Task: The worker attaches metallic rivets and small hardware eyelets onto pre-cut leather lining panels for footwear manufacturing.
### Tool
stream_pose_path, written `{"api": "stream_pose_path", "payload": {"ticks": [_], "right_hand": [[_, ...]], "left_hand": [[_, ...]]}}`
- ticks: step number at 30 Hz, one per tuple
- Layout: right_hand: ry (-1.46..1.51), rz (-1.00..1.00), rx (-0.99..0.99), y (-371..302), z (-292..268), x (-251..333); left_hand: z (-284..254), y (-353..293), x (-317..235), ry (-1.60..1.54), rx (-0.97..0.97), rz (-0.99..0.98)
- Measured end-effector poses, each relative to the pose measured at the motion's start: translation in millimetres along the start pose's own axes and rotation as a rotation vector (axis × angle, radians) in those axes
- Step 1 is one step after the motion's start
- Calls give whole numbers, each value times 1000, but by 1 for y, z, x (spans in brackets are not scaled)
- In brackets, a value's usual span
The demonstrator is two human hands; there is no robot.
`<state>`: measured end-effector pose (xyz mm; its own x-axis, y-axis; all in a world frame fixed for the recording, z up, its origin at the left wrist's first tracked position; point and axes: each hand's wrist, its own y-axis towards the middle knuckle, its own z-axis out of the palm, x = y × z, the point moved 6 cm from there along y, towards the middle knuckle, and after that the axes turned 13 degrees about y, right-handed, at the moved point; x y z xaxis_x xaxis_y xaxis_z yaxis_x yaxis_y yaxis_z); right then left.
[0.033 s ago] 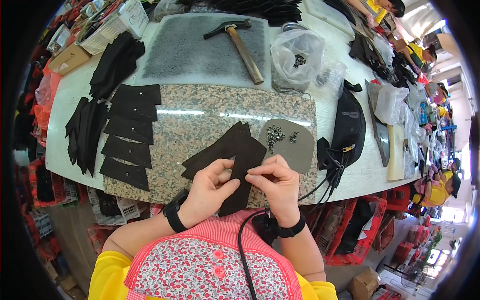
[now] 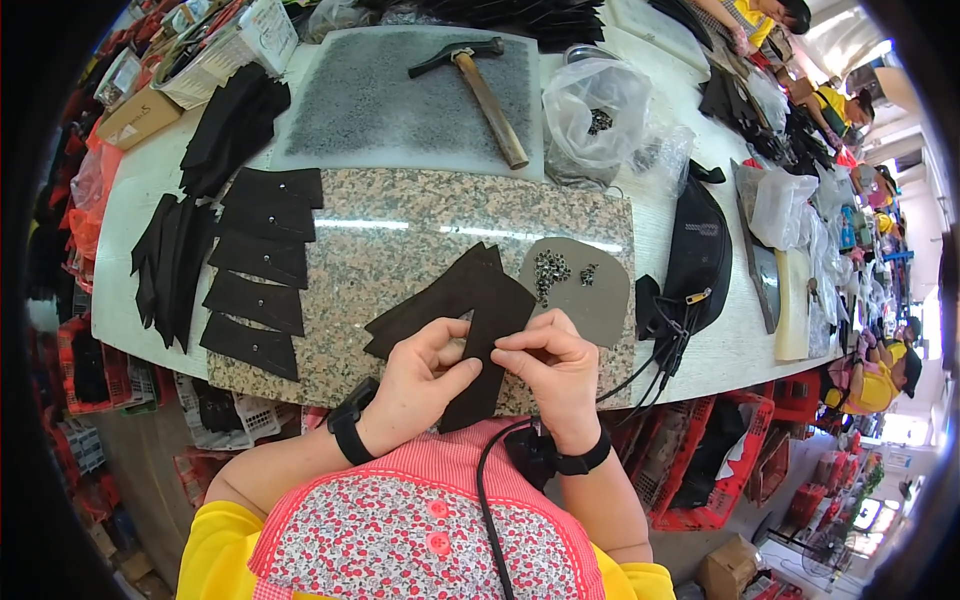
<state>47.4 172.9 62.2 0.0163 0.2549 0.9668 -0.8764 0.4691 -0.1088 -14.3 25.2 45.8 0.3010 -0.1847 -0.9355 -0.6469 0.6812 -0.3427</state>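
Observation:
A black fabric piece is held up over the granite slab, between my two hands. My left hand grips its left edge, thumb in front and fingers partly behind. The thumb and forefinger of my right hand are pinched at its right edge; whether a small part is also between them is hidden. Beneath lie more black fabric pieces. Right of these, small metal studs sit in two clusters on a grey pad. At the left, several black pieces overlap in a column, each with a shiny stud.
A hammer rests on a translucent board behind the granite slab. A plastic bag holding metal parts stands beside it. Cables run from a black pouch. Red crates stand below the table; co-workers sit at the far right.

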Motion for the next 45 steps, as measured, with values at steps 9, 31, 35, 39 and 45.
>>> {"api": "stream_pose_path", "payload": {"ticks": [9,31,35,39,45], "right_hand": [[-37,-35,21,1,1,3],[-210,92,-15,22,-48,14],[-881,-223,33,33,-61,23],[-1153,-334,133,37,-35,17],[-1137,-415,150,38,-28,11]], "left_hand": [[3,-3,-3,-28,25,63],[-16,-11,-55,689,-216,581],[1,-31,-58,1340,-137,996],[-5,-33,-20,1492,103,957],[-13,-39,-7,1452,173,884]]}}
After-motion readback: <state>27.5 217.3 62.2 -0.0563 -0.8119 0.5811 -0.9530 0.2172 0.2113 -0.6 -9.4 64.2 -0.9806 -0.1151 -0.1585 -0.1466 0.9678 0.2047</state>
